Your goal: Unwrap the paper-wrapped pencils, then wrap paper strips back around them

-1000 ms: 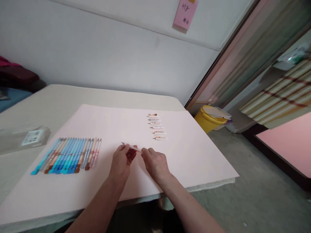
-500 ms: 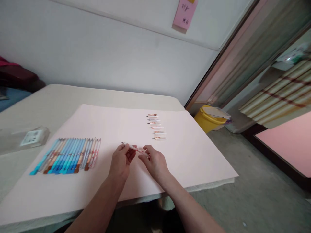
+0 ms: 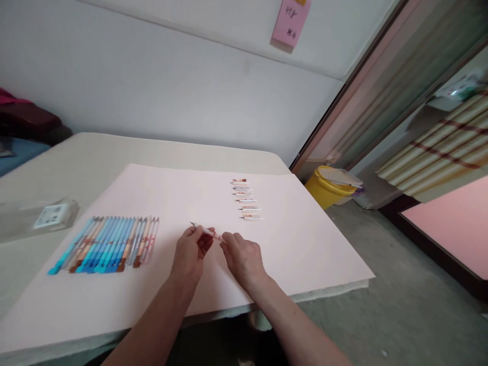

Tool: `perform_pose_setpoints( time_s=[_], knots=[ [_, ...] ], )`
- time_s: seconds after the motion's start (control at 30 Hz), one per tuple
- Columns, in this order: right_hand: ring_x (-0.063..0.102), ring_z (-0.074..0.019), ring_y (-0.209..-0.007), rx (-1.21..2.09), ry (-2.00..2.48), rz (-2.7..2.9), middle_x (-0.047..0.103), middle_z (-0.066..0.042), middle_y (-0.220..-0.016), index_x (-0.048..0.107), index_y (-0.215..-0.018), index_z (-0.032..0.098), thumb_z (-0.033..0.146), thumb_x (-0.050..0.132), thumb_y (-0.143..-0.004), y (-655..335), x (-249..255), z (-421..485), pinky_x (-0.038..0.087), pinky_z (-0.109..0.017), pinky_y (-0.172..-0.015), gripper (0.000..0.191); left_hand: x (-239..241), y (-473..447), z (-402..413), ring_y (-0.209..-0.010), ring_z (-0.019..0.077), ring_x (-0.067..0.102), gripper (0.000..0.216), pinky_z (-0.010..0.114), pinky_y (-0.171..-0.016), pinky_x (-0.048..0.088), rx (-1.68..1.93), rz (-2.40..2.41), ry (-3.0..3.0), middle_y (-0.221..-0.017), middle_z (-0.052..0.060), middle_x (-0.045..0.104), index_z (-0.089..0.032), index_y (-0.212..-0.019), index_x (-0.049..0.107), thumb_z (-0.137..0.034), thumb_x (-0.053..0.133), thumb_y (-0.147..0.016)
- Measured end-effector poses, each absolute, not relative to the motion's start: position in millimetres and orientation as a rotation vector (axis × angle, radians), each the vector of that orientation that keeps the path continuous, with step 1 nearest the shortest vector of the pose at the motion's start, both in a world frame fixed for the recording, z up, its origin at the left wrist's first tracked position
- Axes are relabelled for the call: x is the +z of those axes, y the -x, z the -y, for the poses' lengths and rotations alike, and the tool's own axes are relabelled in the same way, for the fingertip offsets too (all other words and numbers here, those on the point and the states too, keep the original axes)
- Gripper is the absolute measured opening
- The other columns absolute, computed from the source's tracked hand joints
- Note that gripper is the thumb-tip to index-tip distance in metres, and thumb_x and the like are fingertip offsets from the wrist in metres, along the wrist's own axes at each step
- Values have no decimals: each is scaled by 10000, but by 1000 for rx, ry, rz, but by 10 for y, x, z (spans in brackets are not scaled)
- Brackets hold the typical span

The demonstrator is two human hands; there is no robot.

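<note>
Pen (image 3: pixel 208 231) between both hands (image 3: pixel 188 254) (image 3: pixel 244 257)

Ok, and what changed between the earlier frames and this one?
The right hand, its fingers parted half a second ago, has closed again around the back end of the pen. The left hand keeps its grip; the pen row stayed put.

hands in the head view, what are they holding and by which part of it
A pen: the left hand grips it just behind its pointed front, the right hand at its rear end.
</note>
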State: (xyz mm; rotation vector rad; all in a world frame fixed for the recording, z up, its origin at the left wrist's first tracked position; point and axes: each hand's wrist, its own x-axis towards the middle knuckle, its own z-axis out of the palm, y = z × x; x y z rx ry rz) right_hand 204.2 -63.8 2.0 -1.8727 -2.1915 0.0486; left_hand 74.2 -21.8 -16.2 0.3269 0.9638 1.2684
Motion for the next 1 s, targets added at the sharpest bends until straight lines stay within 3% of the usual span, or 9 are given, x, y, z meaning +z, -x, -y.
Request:
perform_pose_setpoints(
  time_s=[0.17,0.3,0.47,0.63,0.8,1.0],
  knots=[
    [616,-141,-631,234,1890,2122,669,12,-737,535,-965,230,345,358,-952,-2048,-2,619,304,-226,-526,212,-158,-741,222,-713,135,646,43,244,-642,520,1266,-968,-316,-793,88,679,-146,-758,556,-156,595,-773],
    [626,-166,-709,140,1846,2151,670,-13,-899,476,-1092,227,359,496,-886,-2049,-9,627,321,-240,-544,245,-160,-740,228,-702,131,643,45,237,-631,514,1260,-970,-313,-792,84,679,-144,-761,554,-158,596,-771],
    [611,-162,-674,-83,1861,2295,647,-15,-845,514,-1016,229,271,438,-910,-2028,-13,637,275,-251,-514,138,-163,-743,231,-699,131,642,52,239,-635,514,1257,-968,-317,-794,90,680,-138,-756,566,-173,602,-771],
    [619,-138,-691,41,1883,2217,661,6,-816,537,-892,227,346,325,-964,-2035,-11,624,288,-239,-530,254,-160,-747,234,-680,126,638,57,241,-629,517,1255,-959,-328,-771,85,678,-139,-726,560,-157,590,-771],
    [620,-162,-715,22,1879,2229,661,-8,-871,508,-1022,224,359,455,-909,-2034,-6,626,292,-252,-529,183,-160,-743,227,-671,125,635,50,230,-607,515,1257,-968,-323,-773,86,677,-139,-737,563,-159,590,-774],
    [611,-144,-687,32,1897,2238,657,8,-855,520,-962,230,295,445,-915,-2026,-9,624,268,-250,-522,109,-179,-741,228,-690,128,637,50,240,-634,522,1253,-959,-328,-794,97,678,-138,-744,559,-158,592,-776]
  ],
)
